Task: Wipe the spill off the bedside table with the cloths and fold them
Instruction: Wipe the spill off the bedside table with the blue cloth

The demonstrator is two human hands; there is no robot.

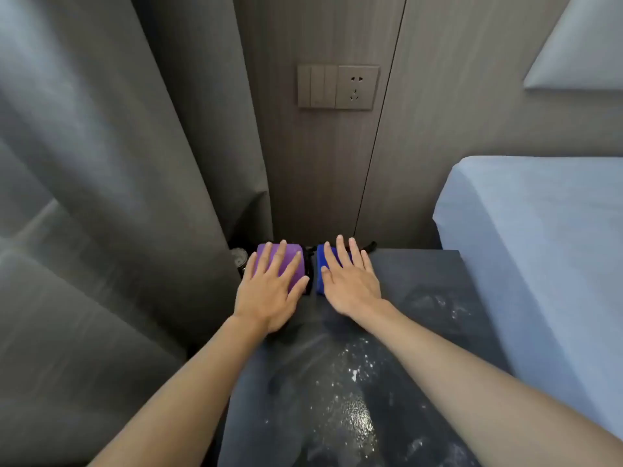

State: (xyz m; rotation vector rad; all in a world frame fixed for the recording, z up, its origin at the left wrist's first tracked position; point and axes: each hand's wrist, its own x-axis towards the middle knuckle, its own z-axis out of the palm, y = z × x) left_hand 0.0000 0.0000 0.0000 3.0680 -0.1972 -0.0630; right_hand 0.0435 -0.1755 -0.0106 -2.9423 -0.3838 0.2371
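Grey curtain (135, 197) at far left, hanging beside the dark bench (421, 264). Purple cloth (291, 248), a compact rectangle at the bench's rear edge near the wall. Left grip (273, 288) lies flat on it, fingers straight and spread. Blue cloth (320, 283) sits just beside the purple one, apart from it. Right grip (354, 288) rests flat on top, fingers likewise spread. Wet, glistening spill (354, 399) covers the bench's near and middle surface between the forearms. Switch-and-socket panel (338, 87) on the wall above. Pale blue bed (539, 230) at right.
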